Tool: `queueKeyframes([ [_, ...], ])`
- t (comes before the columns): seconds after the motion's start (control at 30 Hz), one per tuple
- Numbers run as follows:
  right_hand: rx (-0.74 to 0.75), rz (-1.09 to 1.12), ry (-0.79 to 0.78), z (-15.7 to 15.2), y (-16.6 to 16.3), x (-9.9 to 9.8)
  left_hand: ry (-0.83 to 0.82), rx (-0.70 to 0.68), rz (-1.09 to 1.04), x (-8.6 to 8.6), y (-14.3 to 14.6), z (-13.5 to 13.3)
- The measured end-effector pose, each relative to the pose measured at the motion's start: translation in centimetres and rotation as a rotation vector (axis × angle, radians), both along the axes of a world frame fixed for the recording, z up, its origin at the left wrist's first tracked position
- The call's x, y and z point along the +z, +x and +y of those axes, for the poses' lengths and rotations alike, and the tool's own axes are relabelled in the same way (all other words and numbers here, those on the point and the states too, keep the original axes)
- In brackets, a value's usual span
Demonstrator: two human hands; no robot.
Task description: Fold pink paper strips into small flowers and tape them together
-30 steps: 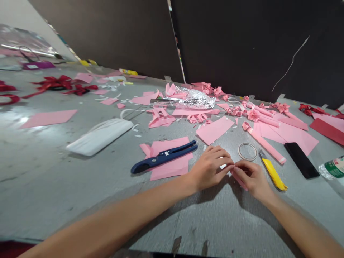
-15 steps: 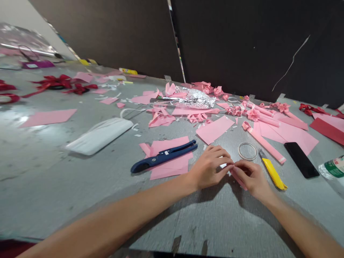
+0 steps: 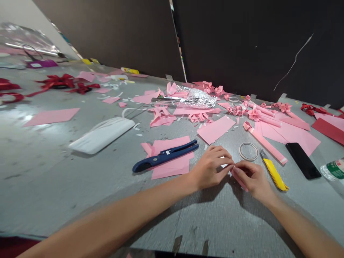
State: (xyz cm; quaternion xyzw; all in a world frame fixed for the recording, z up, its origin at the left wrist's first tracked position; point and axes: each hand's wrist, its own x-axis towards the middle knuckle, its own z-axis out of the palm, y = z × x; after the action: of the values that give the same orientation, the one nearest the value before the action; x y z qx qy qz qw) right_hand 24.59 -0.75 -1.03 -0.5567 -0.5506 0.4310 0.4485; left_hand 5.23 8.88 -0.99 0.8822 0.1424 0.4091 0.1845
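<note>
Between my fingertips is a small piece of pink paper (image 3: 240,180), mostly covered by my hands. My left hand (image 3: 213,167) pinches its upper end with thumb and fingers. Close against it, my right hand (image 3: 250,178) is closed on the same paper, part of which hangs below the fingers. Just beyond the right hand lies a roll of thin white tape (image 3: 248,151). A yellow utility knife (image 3: 275,173) with its blade end pointing away rests to the right. Dark blue pruning shears (image 3: 165,156) lie on pink paper sheets (image 3: 172,173) left of my left hand.
Behind are rolled pink paper tubes (image 3: 264,141), paper flowers (image 3: 254,114) and crumpled foil (image 3: 200,96). A black phone (image 3: 303,160) and a bottle (image 3: 333,169) lie right. Left are a white face mask (image 3: 103,135) and red ribbon bows (image 3: 57,81). A dark panel (image 3: 242,43) stands behind the table.
The view has shifted very slightly, so everything sits a little further right. Both hands keep nearly the same pinch on the pink paper.
</note>
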Motion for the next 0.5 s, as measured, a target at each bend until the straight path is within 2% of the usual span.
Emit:
queueKeyframes([
  [0.5, -0.005, -0.067, 0.020, 0.03, 0.01, 0.52, 0.032, -0.015, 0.015, 0.19, -0.14, -0.12],
])
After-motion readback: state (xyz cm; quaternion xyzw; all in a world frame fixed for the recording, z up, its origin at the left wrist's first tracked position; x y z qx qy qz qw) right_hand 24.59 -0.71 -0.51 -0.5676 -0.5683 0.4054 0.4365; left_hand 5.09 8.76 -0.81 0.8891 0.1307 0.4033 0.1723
